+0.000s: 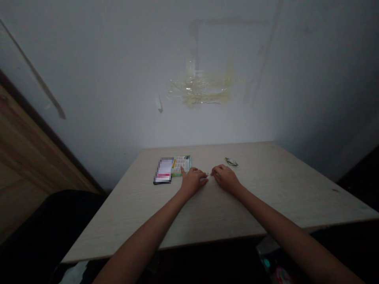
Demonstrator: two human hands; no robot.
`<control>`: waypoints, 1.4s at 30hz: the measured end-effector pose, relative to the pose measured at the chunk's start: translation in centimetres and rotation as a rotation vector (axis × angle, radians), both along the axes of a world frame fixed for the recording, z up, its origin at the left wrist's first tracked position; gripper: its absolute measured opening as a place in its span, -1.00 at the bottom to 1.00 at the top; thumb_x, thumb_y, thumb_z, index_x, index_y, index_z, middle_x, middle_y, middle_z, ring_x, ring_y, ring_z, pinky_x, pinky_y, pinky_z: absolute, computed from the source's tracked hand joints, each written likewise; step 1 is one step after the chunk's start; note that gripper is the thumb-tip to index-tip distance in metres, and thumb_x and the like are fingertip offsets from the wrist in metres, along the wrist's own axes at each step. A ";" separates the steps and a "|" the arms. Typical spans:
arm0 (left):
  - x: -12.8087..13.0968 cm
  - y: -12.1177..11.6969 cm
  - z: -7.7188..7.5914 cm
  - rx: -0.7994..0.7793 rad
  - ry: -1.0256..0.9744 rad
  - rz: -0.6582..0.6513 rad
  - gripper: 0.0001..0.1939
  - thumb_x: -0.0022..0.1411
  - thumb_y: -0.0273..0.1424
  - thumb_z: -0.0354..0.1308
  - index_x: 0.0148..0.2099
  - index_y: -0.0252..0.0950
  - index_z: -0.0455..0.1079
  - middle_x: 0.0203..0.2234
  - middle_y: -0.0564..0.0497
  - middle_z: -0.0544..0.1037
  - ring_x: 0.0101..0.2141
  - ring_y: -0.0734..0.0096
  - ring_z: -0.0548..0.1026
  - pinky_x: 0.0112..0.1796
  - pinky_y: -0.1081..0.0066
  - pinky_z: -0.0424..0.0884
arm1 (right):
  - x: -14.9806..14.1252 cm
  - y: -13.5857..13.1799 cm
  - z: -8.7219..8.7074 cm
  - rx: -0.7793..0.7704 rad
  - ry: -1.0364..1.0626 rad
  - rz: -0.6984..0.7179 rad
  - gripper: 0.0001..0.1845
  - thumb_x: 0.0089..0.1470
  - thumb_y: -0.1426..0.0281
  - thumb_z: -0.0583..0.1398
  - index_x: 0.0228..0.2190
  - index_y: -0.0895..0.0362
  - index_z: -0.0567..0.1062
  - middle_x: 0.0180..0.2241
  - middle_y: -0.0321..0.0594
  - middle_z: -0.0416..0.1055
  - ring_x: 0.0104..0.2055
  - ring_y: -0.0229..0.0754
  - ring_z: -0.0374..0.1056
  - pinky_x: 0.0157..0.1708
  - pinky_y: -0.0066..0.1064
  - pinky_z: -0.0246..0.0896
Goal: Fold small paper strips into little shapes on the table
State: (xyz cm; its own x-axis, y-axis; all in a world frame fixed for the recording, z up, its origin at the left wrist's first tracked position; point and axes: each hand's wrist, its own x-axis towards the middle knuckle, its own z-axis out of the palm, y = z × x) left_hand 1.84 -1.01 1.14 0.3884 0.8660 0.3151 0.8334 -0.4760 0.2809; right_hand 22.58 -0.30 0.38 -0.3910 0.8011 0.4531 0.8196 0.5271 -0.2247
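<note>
Over the middle of the table, my left hand (193, 183) and my right hand (226, 178) almost meet, fingertips facing each other. A small whitish piece (209, 176) shows between them, pinched by the fingers of both hands; it is too small and dim to tell its kind. The left thumb points up, away from the other fingers, beside a green and white printed sheet (182, 163). Just beyond the right hand lies a small crumpled green and white packet (231, 161).
A dark-edged phone (163, 171) with a blurred-out screen lies left of the printed sheet. The pale wooden table (260, 157) stands against a grey wall (118, 79) with old yellowed tape (204, 88) on it. Below the front edge at right are dim coloured items (281, 274).
</note>
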 end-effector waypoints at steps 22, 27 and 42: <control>-0.3 -0.2 -1.1 0.026 -0.044 -0.037 -0.75 0.34 -0.19 0.09 0.02 0.07 0.49 0.02 0.09 0.58 0.12 0.08 0.33 0.12 -0.52 -0.38 | 0.5 0.9 -1.0 -0.015 0.177 0.047 -0.82 0.18 0.55 0.09 -0.23 0.12 0.44 -0.21 -0.16 0.42 -0.10 -0.15 0.34 -0.04 -0.35 0.23; -0.2 -0.2 -1.2 0.040 -0.028 -0.032 -0.72 0.35 -0.19 0.08 0.05 0.09 0.47 0.03 0.09 0.56 0.13 0.07 0.32 0.14 -0.50 -0.39 | 0.5 0.7 -0.8 -0.008 0.201 0.054 -0.80 0.15 0.57 0.09 -0.22 0.12 0.44 -0.20 -0.15 0.43 -0.08 -0.14 0.34 -0.01 -0.33 0.23; -0.1 -0.1 -1.1 0.017 -0.013 -0.002 -0.72 0.32 -0.16 0.09 0.05 0.15 0.46 0.07 0.12 0.53 0.16 0.03 0.27 0.12 -0.53 -0.40 | 0.3 0.3 -0.3 -0.034 0.083 0.123 -0.80 0.23 0.52 0.06 -0.21 0.12 0.46 -0.21 -0.15 0.42 -0.10 -0.15 0.33 -0.04 -0.33 0.22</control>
